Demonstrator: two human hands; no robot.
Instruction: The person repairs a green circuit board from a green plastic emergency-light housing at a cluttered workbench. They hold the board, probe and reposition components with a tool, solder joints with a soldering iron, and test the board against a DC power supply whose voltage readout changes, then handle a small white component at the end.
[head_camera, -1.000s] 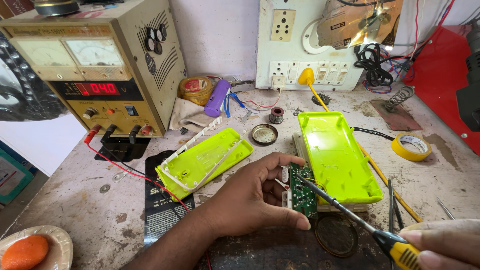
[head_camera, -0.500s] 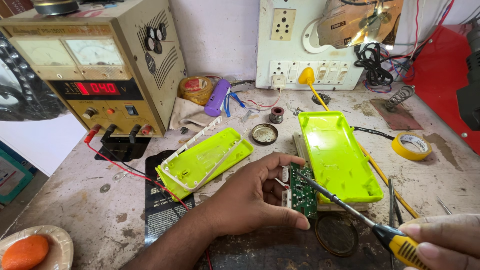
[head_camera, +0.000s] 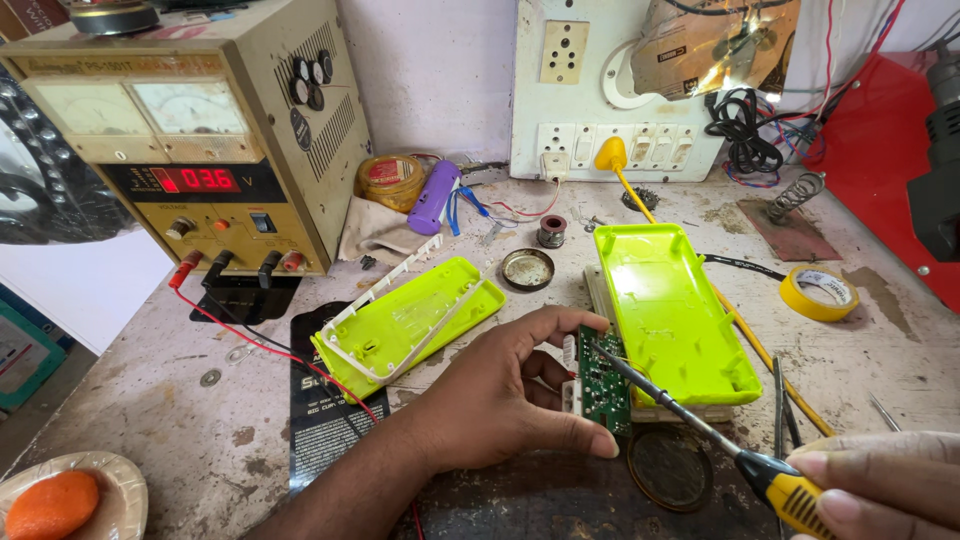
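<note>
Bright, even daylight, soft shadows, sharp focus, slight wide-angle edge distortion.

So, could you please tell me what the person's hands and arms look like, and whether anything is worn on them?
Both are bare. The left hand and its forearm show no glove, sleeve, ring or watch. Only part of the right hand is in view, at the frame's corner, also without glove or ring; its arm is out of sight.

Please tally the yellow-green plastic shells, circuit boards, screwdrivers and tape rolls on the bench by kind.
Yellow-green plastic shells: 2, the left shell and the right shell
Circuit board, pinched in the left hand: 1
Screwdriver, in the right hand: 1
Yellow tape roll: 1
Total: 5
</note>
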